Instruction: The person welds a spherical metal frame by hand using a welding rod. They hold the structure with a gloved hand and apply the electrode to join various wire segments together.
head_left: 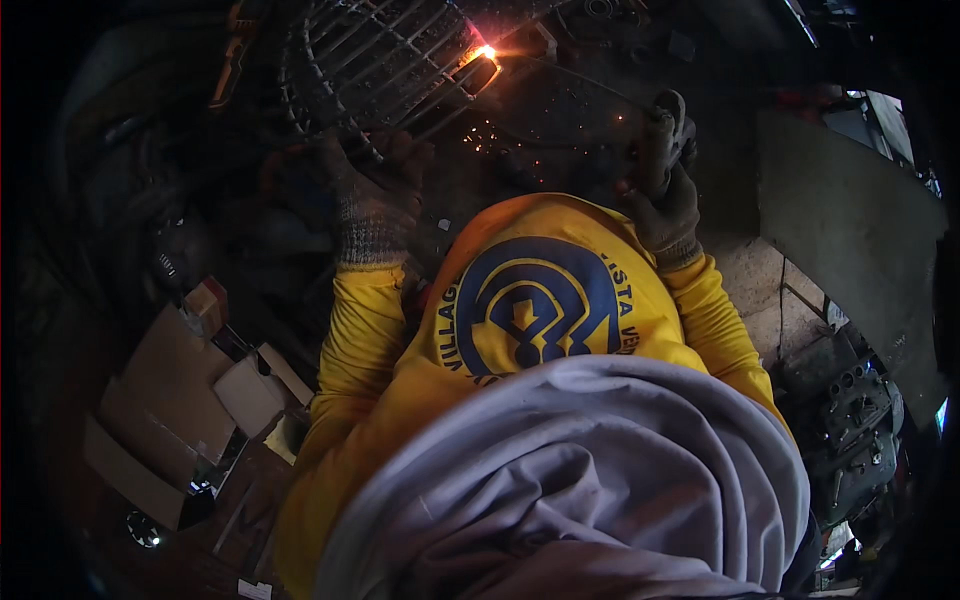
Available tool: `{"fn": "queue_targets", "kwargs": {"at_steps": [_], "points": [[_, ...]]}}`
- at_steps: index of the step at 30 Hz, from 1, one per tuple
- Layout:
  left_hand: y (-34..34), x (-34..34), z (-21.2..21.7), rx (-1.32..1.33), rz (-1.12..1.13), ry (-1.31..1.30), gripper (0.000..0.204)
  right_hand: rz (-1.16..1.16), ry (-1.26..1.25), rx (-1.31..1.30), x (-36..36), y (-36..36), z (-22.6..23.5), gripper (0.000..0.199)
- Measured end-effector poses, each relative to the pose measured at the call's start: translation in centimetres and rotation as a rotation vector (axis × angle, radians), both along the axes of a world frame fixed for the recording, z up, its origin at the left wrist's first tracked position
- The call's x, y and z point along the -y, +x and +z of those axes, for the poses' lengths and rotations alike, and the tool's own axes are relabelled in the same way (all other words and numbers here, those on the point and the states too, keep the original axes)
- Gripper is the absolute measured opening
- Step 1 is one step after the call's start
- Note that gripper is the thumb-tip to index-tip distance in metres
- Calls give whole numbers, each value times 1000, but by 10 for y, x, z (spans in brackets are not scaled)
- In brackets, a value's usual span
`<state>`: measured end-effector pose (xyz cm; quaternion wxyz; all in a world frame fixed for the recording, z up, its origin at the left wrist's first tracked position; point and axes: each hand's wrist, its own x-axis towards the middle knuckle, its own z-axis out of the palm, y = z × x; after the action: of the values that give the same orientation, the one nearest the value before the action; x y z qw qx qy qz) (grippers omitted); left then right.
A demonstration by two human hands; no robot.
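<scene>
A round grille of welded metal bars (365, 60) lies at the top, left of centre. At its right side a bright welding arc (486, 52) glows orange and throws sparks downward. My left hand (376, 200), in a knitted work glove, grips the grille's near edge; its fingers are dim against the bars. My gloved right hand (668, 208) is wrapped round an electrode holder (656, 150). From the holder a thin welding rod (590, 82) runs up and left to the arc.
Open cardboard boxes (165, 380) stand at the lower left. A large flat sheet (845, 190) leans at the right, above a dark machine part with round holes (850, 430). An orange tool (233, 55) lies at the upper left. Deep shadow hides much of the floor.
</scene>
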<state>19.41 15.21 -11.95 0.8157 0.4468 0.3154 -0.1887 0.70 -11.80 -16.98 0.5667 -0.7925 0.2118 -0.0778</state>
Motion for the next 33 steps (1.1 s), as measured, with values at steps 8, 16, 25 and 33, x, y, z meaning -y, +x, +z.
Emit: {"fn": "queue_targets", "kwargs": {"at_steps": [8,16,25,33], "points": [[7,-35,-25,-50,-346,-579,59,53,-133,30,1,4,1,47],[1,-36,-28,-41,-232,-551,59,-13,3,62,3,5,5,47],[-1,-33,-21,-40,-115,-537,59,0,133,43,2,-6,3,55],[0,-14,-8,-10,-62,-219,54,-149,196,46,4,-11,-6,52]]}}
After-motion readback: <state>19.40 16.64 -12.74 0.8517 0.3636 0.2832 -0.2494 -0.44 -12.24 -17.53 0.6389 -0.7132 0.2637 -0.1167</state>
